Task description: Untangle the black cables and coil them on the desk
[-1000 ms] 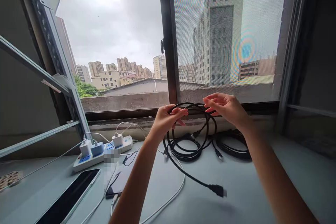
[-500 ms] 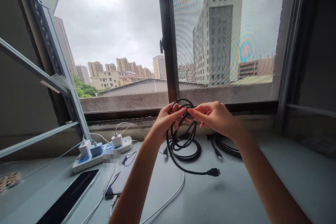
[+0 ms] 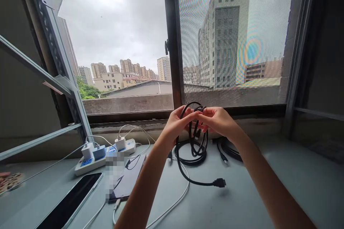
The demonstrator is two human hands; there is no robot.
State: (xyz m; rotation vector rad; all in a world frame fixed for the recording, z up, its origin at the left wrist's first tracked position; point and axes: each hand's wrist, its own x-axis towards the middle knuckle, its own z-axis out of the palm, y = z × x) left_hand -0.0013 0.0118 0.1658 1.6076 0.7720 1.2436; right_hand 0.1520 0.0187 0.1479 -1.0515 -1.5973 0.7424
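My left hand [image 3: 176,125] and my right hand [image 3: 220,123] meet above the table, in front of the window sill. Between them they grip a loosely looped black HDMI cable [image 3: 199,183], fingers closed on its strands. One loop rises over the left fingers and others hang below the hands. A free end curves down to the right, its flat black plug [image 3: 219,183] showing. The other plug [image 3: 197,133] seems to hang just under the fingers, partly hidden. Behind the held loops, a coiled black cable [image 3: 192,162] lies on the table.
At the right lies another black cable coil [image 3: 231,152]. A white power strip [image 3: 80,169] with chargers stands on the left, near a phone [image 3: 71,200] and a dark flat device [image 3: 131,179]. White cords [image 3: 172,210] cross the table [image 3: 242,207]. Metal shelf posts [image 3: 80,109] frame the window.
Both hands have drawn closer together, the left one moving right. The cable loops between them have shifted right and bunched more tightly, and the hanging plug has dropped slightly.
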